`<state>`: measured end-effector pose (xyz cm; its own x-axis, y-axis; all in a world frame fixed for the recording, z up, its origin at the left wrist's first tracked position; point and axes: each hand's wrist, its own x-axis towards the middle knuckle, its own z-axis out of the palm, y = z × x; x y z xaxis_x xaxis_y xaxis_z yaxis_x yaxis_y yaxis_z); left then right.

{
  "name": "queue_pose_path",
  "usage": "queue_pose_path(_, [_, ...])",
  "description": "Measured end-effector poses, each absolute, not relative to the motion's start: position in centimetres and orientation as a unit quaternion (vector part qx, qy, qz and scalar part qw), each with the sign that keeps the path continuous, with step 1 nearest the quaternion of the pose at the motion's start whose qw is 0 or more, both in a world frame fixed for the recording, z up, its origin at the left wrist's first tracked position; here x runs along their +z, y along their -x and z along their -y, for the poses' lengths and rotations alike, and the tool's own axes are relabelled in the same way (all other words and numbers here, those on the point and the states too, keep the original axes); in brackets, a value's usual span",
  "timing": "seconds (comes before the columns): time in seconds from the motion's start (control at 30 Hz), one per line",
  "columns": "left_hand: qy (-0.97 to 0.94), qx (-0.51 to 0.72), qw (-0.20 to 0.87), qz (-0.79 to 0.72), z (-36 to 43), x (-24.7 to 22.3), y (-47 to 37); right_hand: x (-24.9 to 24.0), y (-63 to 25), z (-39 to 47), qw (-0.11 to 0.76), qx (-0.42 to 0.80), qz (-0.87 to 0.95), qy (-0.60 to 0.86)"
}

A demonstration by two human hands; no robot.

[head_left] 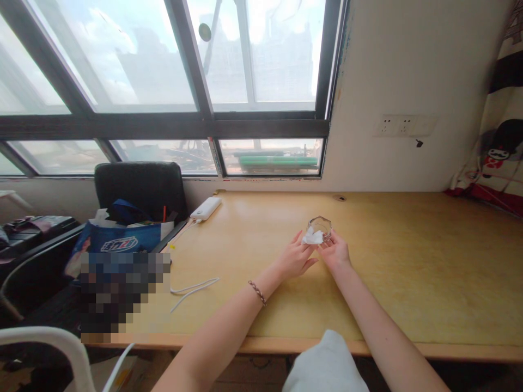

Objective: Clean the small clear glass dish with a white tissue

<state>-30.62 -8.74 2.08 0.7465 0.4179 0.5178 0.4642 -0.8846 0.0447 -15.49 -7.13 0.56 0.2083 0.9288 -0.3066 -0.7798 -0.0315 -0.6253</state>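
Observation:
A small clear faceted glass [321,226] sits in my right hand [335,253], just above the wooden desk [408,272]. My left hand [295,257] pinches a crumpled white tissue [311,237] pressed against the glass's left rim. A braided bracelet circles my left wrist. Both hands meet at the middle of the desk.
A white power bank [205,208] lies at the desk's back left, its white cable [192,288] trailing forward. A black office chair [141,190] with a blue bag [122,242] stands to the left. Wall sockets [402,126] are at the right; a window spans the back.

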Motion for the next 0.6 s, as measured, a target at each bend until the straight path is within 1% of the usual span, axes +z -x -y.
queue_pose_path(0.17, [0.942,-0.254,0.076,0.204,8.9,1.4,30.3,1.2,16.8,8.1,0.66,0.667,0.156,0.307])
queue_pose_path(0.3, [0.945,-0.257,0.102,0.173,9.1,1.0,29.8,1.6,17.1,8.8,0.619,0.695,0.183,0.316])
queue_pose_path(0.47, [0.928,-0.273,0.136,0.216,8.9,1.2,29.8,1.9,17.2,9.1,0.605,0.733,0.186,0.249])
queue_pose_path(0.6, [0.922,-0.273,0.139,0.236,8.6,1.2,30.3,1.6,17.7,8.9,0.615,0.731,0.17,0.243])
